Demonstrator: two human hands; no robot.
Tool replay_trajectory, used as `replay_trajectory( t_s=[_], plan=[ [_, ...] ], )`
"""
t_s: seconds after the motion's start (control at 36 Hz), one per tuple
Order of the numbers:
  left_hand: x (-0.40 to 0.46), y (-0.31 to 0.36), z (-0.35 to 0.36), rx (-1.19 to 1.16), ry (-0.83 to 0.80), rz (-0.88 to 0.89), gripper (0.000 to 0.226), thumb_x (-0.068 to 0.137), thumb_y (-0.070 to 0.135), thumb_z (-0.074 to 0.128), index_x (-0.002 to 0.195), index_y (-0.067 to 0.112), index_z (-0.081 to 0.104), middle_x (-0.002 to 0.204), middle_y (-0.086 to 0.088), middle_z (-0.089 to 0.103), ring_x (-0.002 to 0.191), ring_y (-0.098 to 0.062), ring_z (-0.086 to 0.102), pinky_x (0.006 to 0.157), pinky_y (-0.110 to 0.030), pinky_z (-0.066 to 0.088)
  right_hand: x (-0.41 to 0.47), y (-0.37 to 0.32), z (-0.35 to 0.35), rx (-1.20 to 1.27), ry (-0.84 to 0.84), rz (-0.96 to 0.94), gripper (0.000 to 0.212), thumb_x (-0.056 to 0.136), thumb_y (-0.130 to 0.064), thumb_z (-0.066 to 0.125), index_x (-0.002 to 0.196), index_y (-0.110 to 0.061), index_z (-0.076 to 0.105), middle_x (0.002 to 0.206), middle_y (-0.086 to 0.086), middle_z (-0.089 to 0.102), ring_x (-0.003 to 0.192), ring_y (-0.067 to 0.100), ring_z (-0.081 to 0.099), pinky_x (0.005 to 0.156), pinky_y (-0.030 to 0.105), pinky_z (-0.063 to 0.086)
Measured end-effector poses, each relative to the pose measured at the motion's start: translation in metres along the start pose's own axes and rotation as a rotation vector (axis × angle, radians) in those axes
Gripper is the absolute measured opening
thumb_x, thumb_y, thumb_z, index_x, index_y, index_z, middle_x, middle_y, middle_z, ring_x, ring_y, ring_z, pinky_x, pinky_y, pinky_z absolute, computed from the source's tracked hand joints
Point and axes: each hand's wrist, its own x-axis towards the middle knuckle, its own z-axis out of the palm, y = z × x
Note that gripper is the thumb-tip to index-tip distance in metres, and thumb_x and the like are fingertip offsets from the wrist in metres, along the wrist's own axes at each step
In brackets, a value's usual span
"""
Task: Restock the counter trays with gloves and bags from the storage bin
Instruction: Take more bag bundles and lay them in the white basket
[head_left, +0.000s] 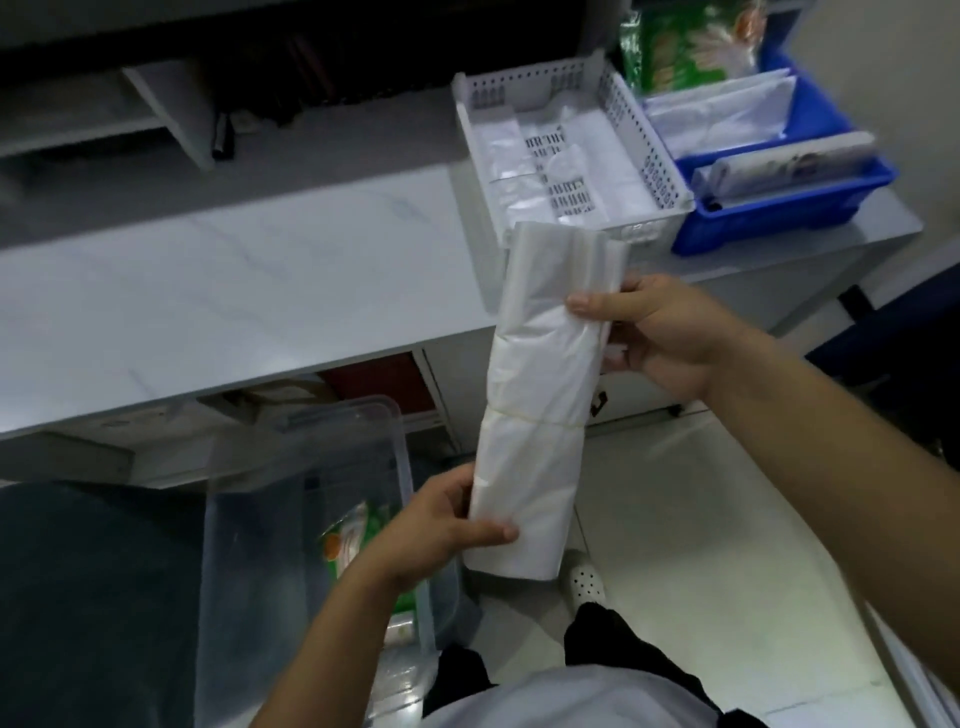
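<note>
Translucent plastic fills your grip: a long bundle of bags (540, 395) held in the air in front of the counter (218, 291); your left hand (441, 525) pinches its near end, your right hand (660, 332) clasps its far part, and its top edge overlaps the near wall of the white tray (623, 98), hiding it; what lies folded in that tray is hard to make out; right of it, a blue tray (789, 218) holds white packets; near left, the clear storage bin (311, 519) shows blurred green packs partly hidden by your left forearm.
</note>
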Motion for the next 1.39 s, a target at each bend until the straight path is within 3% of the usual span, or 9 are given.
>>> replay_trajectory(
  t_s=[0.19, 0.33, 0.47, 0.72, 0.92, 1.03, 1.17, 1.28, 1.39],
  plan=[
    [0.064, 0.051, 0.068, 0.055, -0.05, -0.007, 0.055, 0.073, 0.019, 0.086, 0.122, 0.032, 0.066, 0.125, -0.003, 0.069, 0.118, -0.022, 0.064, 0.097, -0.041, 0.054, 0.002, -0.039, -0.099, -0.018, -0.117, -0.083, 0.023, 0.068, -0.021, 0.079, 0.091, -0.015, 0.078, 0.095, 0.005, 0.077, 0.086, 0.021, 0.074, 0.068, 0.037, 0.062],
    [0.093, 0.127, 0.093, -0.032, 0.06, 0.238, 0.063, 0.078, 0.022, 0.083, 0.135, 0.026, 0.057, 0.132, -0.008, 0.065, 0.123, -0.029, 0.06, 0.095, -0.036, 0.053, -0.008, -0.073, -0.13, -0.163, -0.255, -0.225, 0.025, 0.073, -0.019, 0.077, 0.097, -0.013, 0.079, 0.104, 0.008, 0.076, 0.096, 0.024, 0.073, 0.072, 0.031, 0.06],
    [0.105, 0.205, 0.099, 0.033, 0.151, 0.458, 0.052, 0.075, 0.02, 0.083, 0.124, 0.023, 0.066, 0.118, -0.006, 0.071, 0.11, -0.024, 0.067, 0.085, -0.031, 0.055, -0.006, -0.082, -0.132, -0.32, -0.344, -0.302, 0.025, 0.074, -0.021, 0.076, 0.098, -0.013, 0.077, 0.104, 0.013, 0.076, 0.099, 0.03, 0.072, 0.084, 0.045, 0.06],
    [0.128, 0.256, 0.093, 0.185, 0.392, 0.501, 0.03, 0.071, 0.009, 0.082, 0.1, 0.014, 0.076, 0.097, -0.015, 0.076, 0.092, -0.034, 0.073, 0.074, -0.05, 0.061, 0.024, -0.079, -0.14, -0.278, -0.321, -0.319, 0.029, 0.071, -0.032, 0.081, 0.098, -0.022, 0.079, 0.102, 0.005, 0.077, 0.096, 0.023, 0.074, 0.077, 0.036, 0.062],
    [0.152, 0.325, 0.027, 0.003, 0.454, 0.533, 0.031, 0.069, 0.015, 0.08, 0.099, 0.011, 0.075, 0.094, -0.008, 0.077, 0.086, -0.027, 0.074, 0.066, -0.041, 0.059, 0.063, -0.044, -0.136, -0.425, -0.212, -0.266, 0.052, 0.076, -0.017, 0.083, 0.122, -0.029, 0.063, 0.111, -0.006, 0.074, 0.105, 0.015, 0.069, 0.087, 0.035, 0.056],
    [0.186, 0.364, -0.029, -0.064, 0.469, 0.479, 0.028, 0.077, 0.014, 0.079, 0.104, 0.011, 0.073, 0.092, -0.006, 0.076, 0.081, -0.021, 0.074, 0.067, -0.037, 0.059, 0.094, -0.055, -0.115, -0.425, -0.034, -0.367, 0.072, 0.078, -0.013, 0.08, 0.128, -0.053, 0.048, 0.107, -0.008, 0.073, 0.097, 0.006, 0.07, 0.073, 0.021, 0.057],
    [0.251, 0.389, -0.085, -0.097, 0.534, 0.355, 0.02, 0.085, 0.005, 0.072, 0.104, 0.011, 0.07, 0.083, -0.003, 0.077, 0.068, -0.016, 0.075, 0.058, -0.031, 0.058, 0.138, -0.091, -0.086, -0.504, 0.102, -0.336, 0.085, 0.084, -0.01, 0.072, 0.131, -0.07, 0.034, 0.113, 0.003, 0.061, 0.083, 0.027, 0.072, 0.07, 0.047, 0.062],
    [0.309, 0.385, -0.122, -0.034, 0.528, 0.142, 0.018, 0.083, -0.001, 0.069, 0.095, 0.012, 0.064, 0.088, -0.009, 0.068, 0.077, -0.025, 0.066, 0.075, -0.042, 0.06, 0.17, -0.097, -0.075, -0.535, 0.151, -0.217, 0.077, 0.086, -0.009, 0.072, 0.134, -0.06, 0.041, 0.119, 0.009, 0.055, 0.078, 0.026, 0.066, 0.049, 0.023, 0.052],
    [0.357, 0.358, -0.146, 0.011, 0.518, -0.073, 0.031, 0.083, -0.009, 0.065, 0.11, 0.005, 0.057, 0.084, -0.01, 0.052, 0.063, -0.019, 0.05, 0.069, -0.04, 0.055, 0.193, -0.076, -0.072, -0.452, 0.187, -0.081, 0.067, 0.084, -0.004, 0.073, 0.135, -0.042, 0.053, 0.109, 0.013, 0.059, 0.072, 0.022, 0.061, 0.05, 0.022, 0.047]
  ],
)
